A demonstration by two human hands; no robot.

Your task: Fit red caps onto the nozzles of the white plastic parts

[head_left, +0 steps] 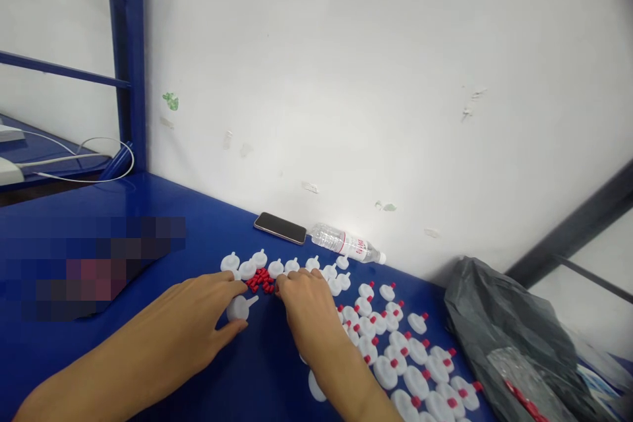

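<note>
My left hand point(202, 316) grips a white round spouted cap point(239, 308) between thumb and fingers, its thin spout pointing right. Just beyond lies a small pile of red tips point(262, 280). My right hand point(306, 300) is at the right edge of that pile, fingers curled and closed; whatever is in them is hidden. White spouted caps without red tips point(291, 266) lie in a loose row behind both hands. On the right spread several white caps with red tips on their spouts point(416, 381), partly covered by my right forearm.
Against the wall lie a phone point(280, 228) and a clear plastic bottle point(346, 243) on its side. A dark plastic bag point(509, 323) sits at the right, with a clear bag of red pieces on it. A blue metal post point(132, 66) rises at the left. A blurred patch covers something left.
</note>
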